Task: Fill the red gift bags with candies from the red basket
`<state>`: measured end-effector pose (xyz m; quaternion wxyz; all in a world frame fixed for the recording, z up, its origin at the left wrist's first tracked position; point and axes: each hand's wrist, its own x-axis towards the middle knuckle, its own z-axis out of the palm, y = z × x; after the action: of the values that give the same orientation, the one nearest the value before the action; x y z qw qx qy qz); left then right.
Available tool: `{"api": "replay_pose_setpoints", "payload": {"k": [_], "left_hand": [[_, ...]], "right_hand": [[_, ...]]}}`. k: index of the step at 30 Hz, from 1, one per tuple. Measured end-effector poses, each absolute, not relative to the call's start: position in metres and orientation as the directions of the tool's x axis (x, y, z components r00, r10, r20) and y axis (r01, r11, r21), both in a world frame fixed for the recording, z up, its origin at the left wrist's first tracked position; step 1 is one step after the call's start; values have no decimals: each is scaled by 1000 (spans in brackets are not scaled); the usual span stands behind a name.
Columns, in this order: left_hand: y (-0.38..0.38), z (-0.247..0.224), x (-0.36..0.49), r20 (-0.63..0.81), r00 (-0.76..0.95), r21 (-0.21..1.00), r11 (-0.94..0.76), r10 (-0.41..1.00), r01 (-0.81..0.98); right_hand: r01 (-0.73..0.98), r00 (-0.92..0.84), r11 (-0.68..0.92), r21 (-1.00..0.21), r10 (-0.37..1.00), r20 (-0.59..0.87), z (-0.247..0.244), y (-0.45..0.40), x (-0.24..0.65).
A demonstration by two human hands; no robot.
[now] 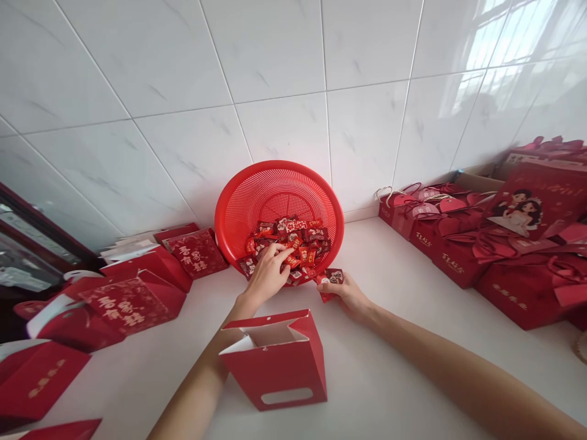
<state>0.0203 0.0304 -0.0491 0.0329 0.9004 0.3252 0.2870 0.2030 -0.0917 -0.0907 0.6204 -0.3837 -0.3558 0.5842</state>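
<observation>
Candies (pixel 308 255) in shiny wrappers fill the round, perforated plastic basket (pixel 233 192); the left hand (pixel 270 267), fingers curled, touches them, while the right hand (pixel 346 294) pinches wrapped pieces beside its rim.

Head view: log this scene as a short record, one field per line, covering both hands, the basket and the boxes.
left hand: left hand, fingers among the sweets; grip unclear
right hand: right hand, holding wrapped pieces by the basket rim
basket: red mesh basket, tilted, mouth facing the camera
contents: heap of wrapped sweets
near box: red open box, upright, slot-shaped window low in front
left side: red boxes, several open
right side: red ribboned boxes
surface: white tabletop
backdrop: tiled wall
</observation>
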Motion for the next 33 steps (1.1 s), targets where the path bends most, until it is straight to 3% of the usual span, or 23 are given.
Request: {"api": "replay_pose_setpoints", "payload": {"k": [5, 12, 18, 23, 26, 29, 33], "left_hand": [[32, -50, 25, 444, 669, 165, -789, 596, 592], [32, -44, 20, 423, 631, 263, -755, 650, 601], [29, -35, 16, 486, 602, 296, -768, 633, 568], [30, -36, 12, 342, 653, 260, -736, 676, 626], [30, -36, 12, 337, 648, 273, -730, 683, 627], [28, -32, 13, 397, 610, 367, -728, 686, 579], [12, -25, 18, 375, 599, 616, -673, 708, 410]], "right_hand": [[-438, 48, 18, -899, 999, -4, -89, -94, 204], [-453, 65, 0, -892, 997, -33, -89, -96, 202], [-465, 93, -4, -885, 994, -53, -92, -95, 201], [-475, 26, -30, -880, 998, -48, -93, -96, 201], [-498, -37, -57, -865, 998, -45, -92, -98, 200], [-518, -50, -61, -853, 998, -41, -92, -99, 198], [-510, -10, -6, -860, 1000, -1, -91, -98, 197]]}}
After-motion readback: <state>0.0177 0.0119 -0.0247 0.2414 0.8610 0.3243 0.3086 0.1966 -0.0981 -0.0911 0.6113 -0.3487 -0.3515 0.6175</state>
